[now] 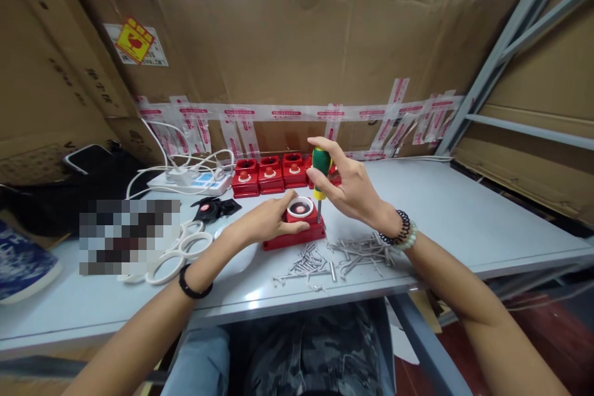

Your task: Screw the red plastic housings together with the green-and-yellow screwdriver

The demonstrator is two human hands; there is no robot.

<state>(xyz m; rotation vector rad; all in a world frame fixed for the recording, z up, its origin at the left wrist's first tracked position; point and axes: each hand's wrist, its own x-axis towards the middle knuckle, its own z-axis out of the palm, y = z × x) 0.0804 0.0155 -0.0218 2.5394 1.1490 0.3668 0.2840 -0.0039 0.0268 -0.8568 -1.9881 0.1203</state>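
Observation:
A red box-shaped device (pixel 304 230) with a white ring on top sits on the pale table (pixel 464 216) in front of me. My left hand (pixel 265 218) lies over its left side, fingers curled against it, holding it. My right hand (pixel 349 184) is closed round the green and yellow handle of a screwdriver (pixel 320 174), held upright with its tip down at the device's right top corner. A pile of loose silver screws (pixel 334 257) lies just in front of the device, toward me.
Behind the device stands a row of red devices (pixel 270 174). Left of them lie a white power strip (pixel 195 180) with cables, black parts (pixel 214 207) and several white rings (pixel 179 252). Cardboard walls close the back; a metal shelf frame (pixel 510 37) stands at right.

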